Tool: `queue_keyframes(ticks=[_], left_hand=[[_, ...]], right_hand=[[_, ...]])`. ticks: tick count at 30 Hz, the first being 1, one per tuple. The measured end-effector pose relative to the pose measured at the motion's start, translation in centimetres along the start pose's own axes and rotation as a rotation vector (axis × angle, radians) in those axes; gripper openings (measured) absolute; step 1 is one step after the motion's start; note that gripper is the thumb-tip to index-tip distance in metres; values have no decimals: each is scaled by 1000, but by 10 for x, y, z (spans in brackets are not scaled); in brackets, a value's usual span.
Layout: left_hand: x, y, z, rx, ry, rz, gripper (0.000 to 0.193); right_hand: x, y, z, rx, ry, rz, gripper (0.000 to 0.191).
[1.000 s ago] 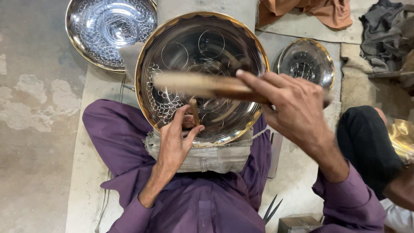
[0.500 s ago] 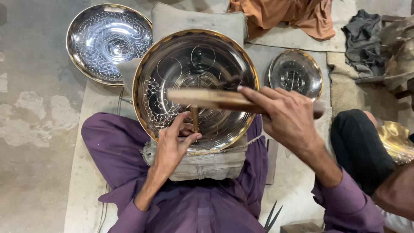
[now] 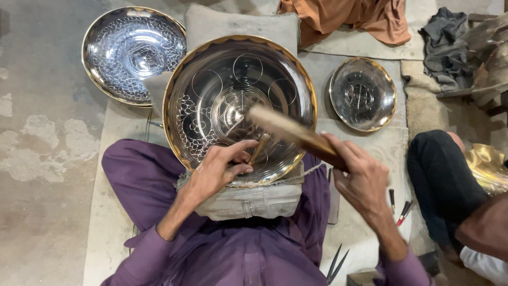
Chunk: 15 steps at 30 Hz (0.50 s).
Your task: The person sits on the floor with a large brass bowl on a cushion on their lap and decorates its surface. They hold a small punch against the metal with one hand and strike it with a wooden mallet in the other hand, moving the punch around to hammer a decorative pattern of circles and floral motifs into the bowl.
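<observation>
The left hand [image 3: 219, 169] pinches a short chisel [image 3: 259, 148] upright on the large engraved tray [image 3: 211, 90]. The right hand [image 3: 362, 180], closed around a wooden mallet [image 3: 288, 130], holds its head just above-right of the chisel's top.

Left hand [image 3: 219, 168] pinched in a closed grip; right hand [image 3: 361, 180] fisted, raised.
</observation>
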State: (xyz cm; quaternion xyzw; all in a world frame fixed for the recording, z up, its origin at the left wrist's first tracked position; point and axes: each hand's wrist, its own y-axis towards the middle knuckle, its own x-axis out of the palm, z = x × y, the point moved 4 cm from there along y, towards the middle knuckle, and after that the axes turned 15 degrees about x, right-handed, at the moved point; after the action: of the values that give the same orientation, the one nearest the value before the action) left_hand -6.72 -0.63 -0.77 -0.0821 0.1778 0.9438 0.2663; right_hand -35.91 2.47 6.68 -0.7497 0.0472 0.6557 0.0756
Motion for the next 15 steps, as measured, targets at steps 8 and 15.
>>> queue_keyframes(ticks=[8,15], left_hand=[[-2,15,4,116,45,-255,59],[0,26,-5,171,3,-300,61]], right_hand=[[45,-51,32,152,485,70,67],[58,-79,45,227,220,69,72]])
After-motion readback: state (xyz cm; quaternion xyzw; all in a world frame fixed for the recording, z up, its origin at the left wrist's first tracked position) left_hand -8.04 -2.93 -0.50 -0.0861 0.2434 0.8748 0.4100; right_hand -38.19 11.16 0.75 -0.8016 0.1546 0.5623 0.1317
